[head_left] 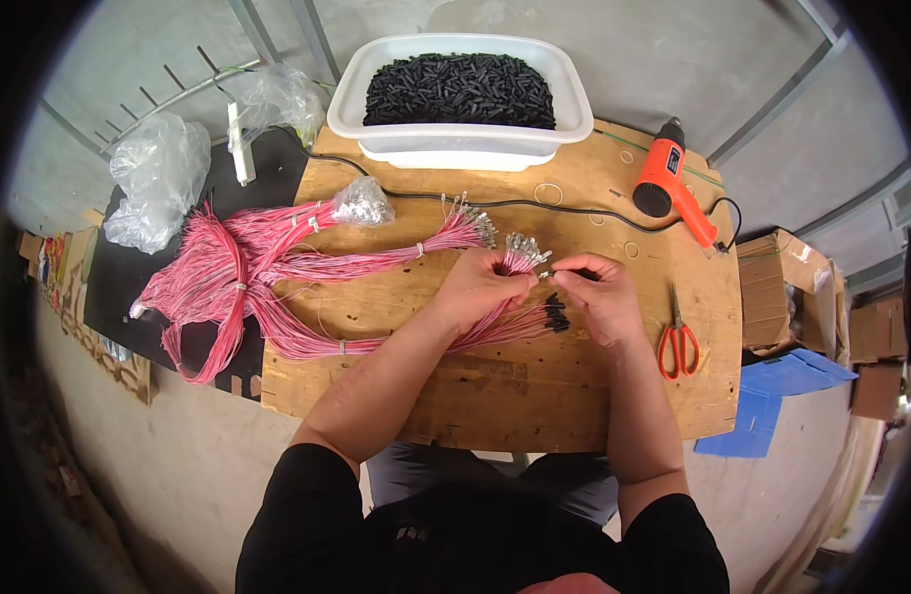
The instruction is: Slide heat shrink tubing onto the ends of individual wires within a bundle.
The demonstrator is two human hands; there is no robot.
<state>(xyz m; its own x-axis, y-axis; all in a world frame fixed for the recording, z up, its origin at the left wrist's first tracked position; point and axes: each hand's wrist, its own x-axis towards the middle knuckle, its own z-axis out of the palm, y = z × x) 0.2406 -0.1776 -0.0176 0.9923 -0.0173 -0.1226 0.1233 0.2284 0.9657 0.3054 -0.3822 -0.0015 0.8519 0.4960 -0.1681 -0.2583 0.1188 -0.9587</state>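
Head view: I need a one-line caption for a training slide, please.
Left hand holds a bundle of pink wires while right hand pinches one wire end over a wooden board.

One tub (376, 94), one heat gun (673, 178), one scissors (678, 342).

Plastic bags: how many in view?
3, all clear and crumpled: a large one at the far left, one left of the white tub, a small one on the pink wire bundle. More may be hidden.
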